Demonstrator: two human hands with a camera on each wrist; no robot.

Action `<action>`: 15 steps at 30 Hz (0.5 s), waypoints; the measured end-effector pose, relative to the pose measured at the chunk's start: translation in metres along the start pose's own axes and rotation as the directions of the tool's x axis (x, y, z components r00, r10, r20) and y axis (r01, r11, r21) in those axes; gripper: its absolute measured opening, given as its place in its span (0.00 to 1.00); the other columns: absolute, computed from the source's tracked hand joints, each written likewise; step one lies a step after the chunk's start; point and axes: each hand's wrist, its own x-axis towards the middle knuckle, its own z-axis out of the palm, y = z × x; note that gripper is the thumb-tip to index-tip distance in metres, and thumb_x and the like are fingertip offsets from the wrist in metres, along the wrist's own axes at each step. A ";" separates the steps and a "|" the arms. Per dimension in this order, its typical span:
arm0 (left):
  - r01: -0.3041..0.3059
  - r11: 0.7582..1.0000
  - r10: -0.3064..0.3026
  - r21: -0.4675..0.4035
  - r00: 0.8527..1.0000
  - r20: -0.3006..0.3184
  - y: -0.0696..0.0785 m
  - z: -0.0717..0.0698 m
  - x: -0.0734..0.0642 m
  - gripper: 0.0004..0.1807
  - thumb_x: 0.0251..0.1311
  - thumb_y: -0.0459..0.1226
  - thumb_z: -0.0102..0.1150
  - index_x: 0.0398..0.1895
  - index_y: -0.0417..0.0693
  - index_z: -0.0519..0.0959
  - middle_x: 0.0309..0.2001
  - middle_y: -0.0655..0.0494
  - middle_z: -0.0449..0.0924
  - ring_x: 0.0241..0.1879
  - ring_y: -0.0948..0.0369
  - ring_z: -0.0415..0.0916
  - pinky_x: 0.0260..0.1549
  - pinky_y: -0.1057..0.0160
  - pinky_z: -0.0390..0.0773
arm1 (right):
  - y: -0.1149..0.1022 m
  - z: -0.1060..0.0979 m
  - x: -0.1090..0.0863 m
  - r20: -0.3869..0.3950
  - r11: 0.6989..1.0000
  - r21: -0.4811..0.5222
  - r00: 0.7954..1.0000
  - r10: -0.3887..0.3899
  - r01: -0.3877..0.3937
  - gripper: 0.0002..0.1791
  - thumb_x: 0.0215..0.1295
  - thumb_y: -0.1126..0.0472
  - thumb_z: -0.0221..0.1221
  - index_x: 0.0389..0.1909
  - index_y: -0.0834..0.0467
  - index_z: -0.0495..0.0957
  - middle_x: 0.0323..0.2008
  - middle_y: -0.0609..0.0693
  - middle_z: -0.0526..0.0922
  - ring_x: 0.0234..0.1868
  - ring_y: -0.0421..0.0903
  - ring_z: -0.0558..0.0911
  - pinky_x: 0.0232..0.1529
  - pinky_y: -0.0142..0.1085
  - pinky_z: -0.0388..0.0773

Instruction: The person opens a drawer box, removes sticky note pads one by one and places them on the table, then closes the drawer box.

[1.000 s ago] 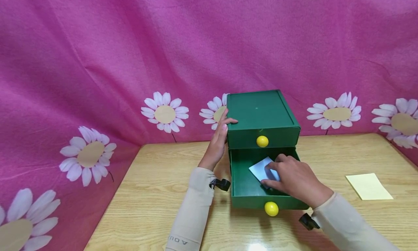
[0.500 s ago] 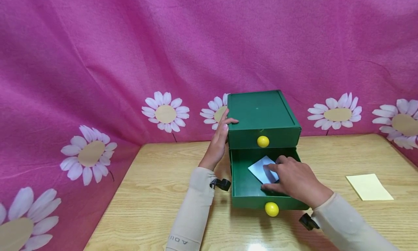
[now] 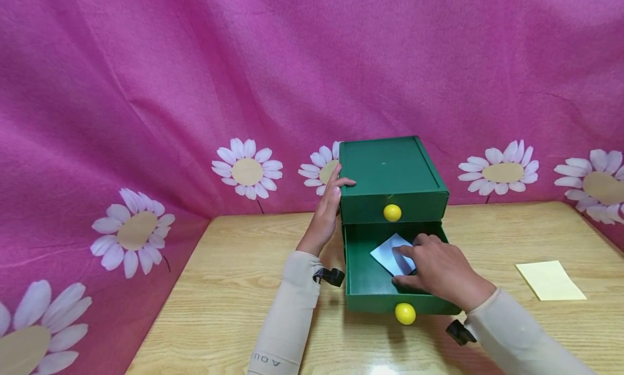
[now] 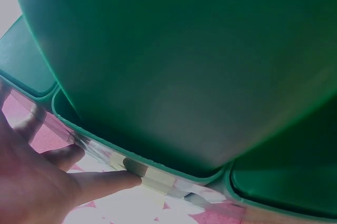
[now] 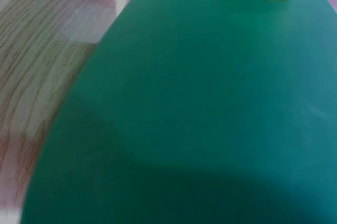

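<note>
A green two-drawer box [image 3: 385,166] stands on the table, its lower drawer [image 3: 363,280] pulled out and its upper drawer [image 3: 365,208] closed. My left hand [image 3: 324,218] rests with extended fingers along the box's left side, one fingertip over the top edge; the left wrist view shows the fingers beside the green wall. Inside the lower drawer lies a light blue square of paper [image 3: 387,251]. My right hand [image 3: 441,264] reaches in over the paper's right part, thumb and forefinger spread apart. The drawer's front [image 5: 184,87] fills the right wrist view, hiding the right hand there.
Yellow round knobs stick out from the upper drawer [image 3: 392,212] and the lower drawer [image 3: 405,313]. A pale yellow square of paper [image 3: 551,280] lies on the wooden table [image 3: 234,277] at the right. Behind hangs a pink cloth [image 3: 312,66] with white flowers.
The blue paper has shifted slightly left and lies flatter in the drawer, with more of it showing. My right thumb and forefinger have loosened from it. The left hand has stayed put.
</note>
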 end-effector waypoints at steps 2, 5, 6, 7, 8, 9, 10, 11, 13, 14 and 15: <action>-0.004 1.000 0.004 -0.003 1.000 -0.001 0.000 0.000 0.000 0.22 0.77 0.41 0.25 0.63 0.41 0.65 0.78 0.52 0.36 0.75 0.58 0.34 0.69 0.43 0.45 | 0.000 0.000 0.000 -0.011 1.000 0.001 1.000 -0.002 0.002 0.32 0.45 0.40 0.72 0.48 0.56 0.83 0.28 0.51 0.73 0.29 0.46 0.69 0.22 0.37 0.70; -0.005 1.000 0.005 -0.004 1.000 -0.001 0.000 0.000 0.000 0.22 0.77 0.41 0.25 0.64 0.41 0.65 0.78 0.52 0.36 0.75 0.58 0.34 0.69 0.42 0.45 | 0.000 0.000 0.000 -0.023 1.000 0.006 1.000 -0.004 0.004 0.30 0.45 0.41 0.72 0.47 0.56 0.84 0.27 0.51 0.74 0.29 0.46 0.69 0.22 0.37 0.70; -0.003 1.000 0.003 -0.004 1.000 -0.001 -0.001 0.000 0.000 0.22 0.77 0.41 0.25 0.64 0.41 0.65 0.78 0.52 0.36 0.75 0.58 0.34 0.69 0.42 0.45 | 0.000 0.000 0.000 -0.023 1.000 0.009 1.000 -0.002 0.002 0.30 0.45 0.42 0.72 0.47 0.56 0.84 0.27 0.50 0.74 0.29 0.46 0.69 0.22 0.37 0.70; 0.000 1.000 0.000 -0.005 1.000 0.000 -0.001 0.000 0.000 0.22 0.77 0.41 0.25 0.64 0.42 0.65 0.78 0.52 0.36 0.75 0.58 0.34 0.69 0.42 0.45 | 0.000 0.000 0.000 -0.023 1.000 0.013 1.000 0.001 0.000 0.30 0.45 0.42 0.72 0.47 0.55 0.84 0.27 0.50 0.74 0.29 0.47 0.69 0.22 0.37 0.70; 0.003 1.000 -0.003 -0.006 1.000 0.001 -0.001 0.000 0.000 0.23 0.77 0.41 0.25 0.64 0.42 0.64 0.78 0.53 0.35 0.75 0.59 0.34 0.68 0.42 0.46 | 0.000 0.000 0.000 -0.021 1.000 0.017 1.000 0.003 -0.003 0.29 0.45 0.42 0.72 0.47 0.55 0.84 0.27 0.50 0.75 0.30 0.47 0.69 0.22 0.37 0.70; 0.005 1.000 -0.005 -0.005 1.000 0.003 -0.001 0.000 0.000 0.23 0.77 0.41 0.25 0.64 0.42 0.64 0.78 0.53 0.35 0.75 0.59 0.34 0.68 0.43 0.46 | 0.000 0.000 0.000 -0.019 1.000 0.023 1.000 0.006 -0.005 0.29 0.46 0.42 0.72 0.48 0.54 0.84 0.27 0.50 0.75 0.30 0.47 0.68 0.22 0.37 0.69; 0.007 1.000 -0.007 -0.004 1.000 0.004 -0.001 0.000 0.000 0.23 0.77 0.41 0.25 0.64 0.42 0.64 0.78 0.53 0.35 0.75 0.59 0.34 0.68 0.43 0.46 | 0.000 0.000 -0.001 -0.018 1.000 0.027 1.000 0.009 -0.008 0.29 0.46 0.43 0.72 0.48 0.54 0.84 0.27 0.50 0.75 0.30 0.47 0.68 0.22 0.37 0.69; 0.009 1.000 -0.009 -0.002 1.000 0.006 -0.001 0.000 0.000 0.23 0.77 0.41 0.25 0.64 0.42 0.64 0.78 0.53 0.35 0.75 0.59 0.34 0.68 0.43 0.46 | 0.000 0.000 -0.001 -0.018 0.999 0.033 1.000 0.011 -0.010 0.29 0.46 0.43 0.72 0.48 0.54 0.84 0.27 0.50 0.75 0.30 0.47 0.68 0.22 0.37 0.69; 0.008 1.000 -0.008 0.001 1.000 0.005 -0.001 0.000 0.000 0.23 0.77 0.42 0.25 0.64 0.42 0.64 0.78 0.54 0.35 0.75 0.59 0.34 0.68 0.42 0.46 | 0.000 0.000 0.000 -0.021 0.999 0.038 1.000 0.012 -0.011 0.29 0.46 0.43 0.72 0.48 0.54 0.84 0.26 0.49 0.75 0.30 0.47 0.68 0.23 0.37 0.68; 0.007 1.000 -0.007 0.003 1.000 0.005 -0.001 0.000 0.000 0.23 0.77 0.42 0.25 0.64 0.42 0.64 0.78 0.54 0.35 0.75 0.60 0.34 0.68 0.42 0.45 | 0.000 0.000 0.000 -0.023 0.999 0.041 1.000 0.012 -0.011 0.29 0.45 0.43 0.72 0.48 0.54 0.84 0.26 0.49 0.75 0.31 0.47 0.68 0.23 0.37 0.69; 0.006 1.000 -0.006 0.006 1.000 0.005 -0.001 0.000 0.000 0.23 0.77 0.42 0.25 0.65 0.42 0.64 0.78 0.54 0.36 0.75 0.60 0.34 0.68 0.42 0.45 | 0.001 0.000 0.000 -0.027 0.999 0.041 1.000 0.013 -0.012 0.29 0.45 0.43 0.72 0.48 0.54 0.84 0.26 0.49 0.75 0.31 0.48 0.68 0.23 0.37 0.69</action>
